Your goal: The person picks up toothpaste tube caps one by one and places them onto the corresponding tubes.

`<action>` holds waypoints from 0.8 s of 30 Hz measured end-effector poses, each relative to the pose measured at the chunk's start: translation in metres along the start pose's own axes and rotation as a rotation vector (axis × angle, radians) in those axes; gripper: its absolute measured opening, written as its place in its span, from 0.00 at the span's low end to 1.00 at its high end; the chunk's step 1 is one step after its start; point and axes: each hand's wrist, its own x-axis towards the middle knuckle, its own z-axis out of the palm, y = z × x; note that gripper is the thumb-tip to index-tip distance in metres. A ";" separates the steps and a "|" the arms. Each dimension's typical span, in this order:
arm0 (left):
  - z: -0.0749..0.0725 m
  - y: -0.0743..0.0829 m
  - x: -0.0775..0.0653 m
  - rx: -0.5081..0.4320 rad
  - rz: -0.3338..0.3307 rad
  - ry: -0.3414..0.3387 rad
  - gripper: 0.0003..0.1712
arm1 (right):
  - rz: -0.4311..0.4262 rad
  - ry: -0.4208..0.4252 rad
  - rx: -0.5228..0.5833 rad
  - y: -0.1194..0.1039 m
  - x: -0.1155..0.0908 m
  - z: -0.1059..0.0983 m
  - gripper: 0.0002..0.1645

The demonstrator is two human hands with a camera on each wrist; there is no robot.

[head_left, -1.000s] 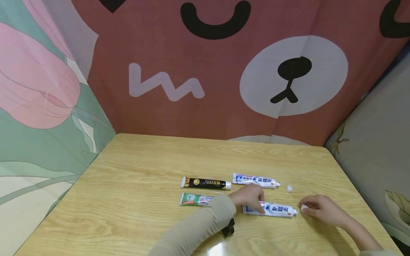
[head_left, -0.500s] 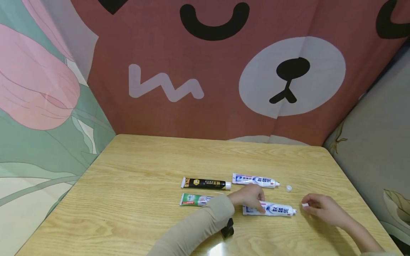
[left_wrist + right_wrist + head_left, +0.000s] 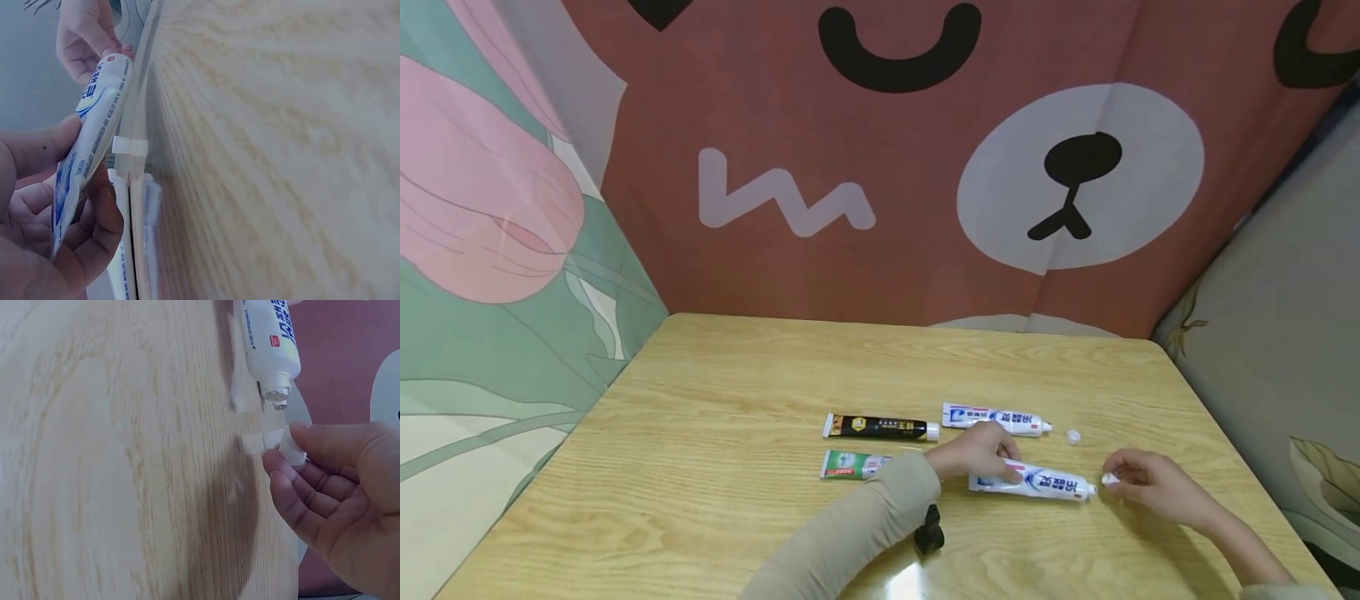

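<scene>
My left hand grips a white and blue toothpaste tube by its flat end, thumb on one face and curled fingers on the other, as the left wrist view shows. The tube's nozzle is bare and points to the right. Just beyond it, my right hand pinches a small white cap between thumb and fingertips, a short gap away from the nozzle. Behind the held tube lies a second uncapped white and blue toothpaste tube, with a loose white cap to its right.
To the left lie a black toothpaste tube with its white cap on and a green and white toothpaste tube, partly hidden by my left sleeve. A small black object sits by the left forearm. Printed cloth hangs behind the wooden table.
The held toothpaste tube has risen slightly at its nozzle end. My right hand with the cap first drew a little away from the nozzle, then came back closer.
</scene>
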 end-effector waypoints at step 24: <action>-0.004 0.001 -0.002 -0.210 -0.055 0.051 0.06 | -0.001 -0.008 0.317 -0.011 -0.001 0.001 0.15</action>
